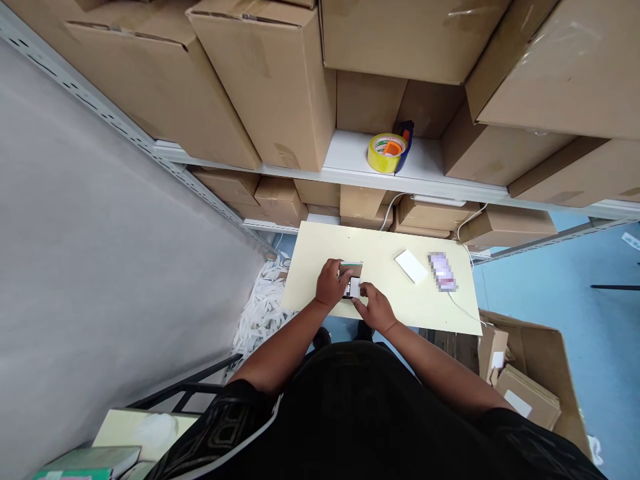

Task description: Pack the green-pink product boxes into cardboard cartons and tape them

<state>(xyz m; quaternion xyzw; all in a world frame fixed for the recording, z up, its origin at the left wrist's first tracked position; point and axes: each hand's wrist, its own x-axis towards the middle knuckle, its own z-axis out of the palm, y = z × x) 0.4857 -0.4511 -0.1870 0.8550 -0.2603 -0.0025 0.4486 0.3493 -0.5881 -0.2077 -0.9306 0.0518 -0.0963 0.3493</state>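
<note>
Over the front part of the pale table, my left hand [331,285] is closed on a small flat grey-brown packet [351,270]. The packet has a thin white and green strip along its far edge. At its near end is a small white square piece [355,287], with something dark beside it. My right hand [376,309] is closed, with thumb and fingertips at the right edge of that white piece. Fine details are too small to tell, and my left fingers cover part of the packet.
On the table [320,240] lie a white slab-like box [411,266] and a blurred-out purple item [443,271] with a cable. Shelves of cartons [280,73] stand behind, holding yellow tape [387,153]. An open carton [543,347] is at right; white strips [260,300] cover the floor left.
</note>
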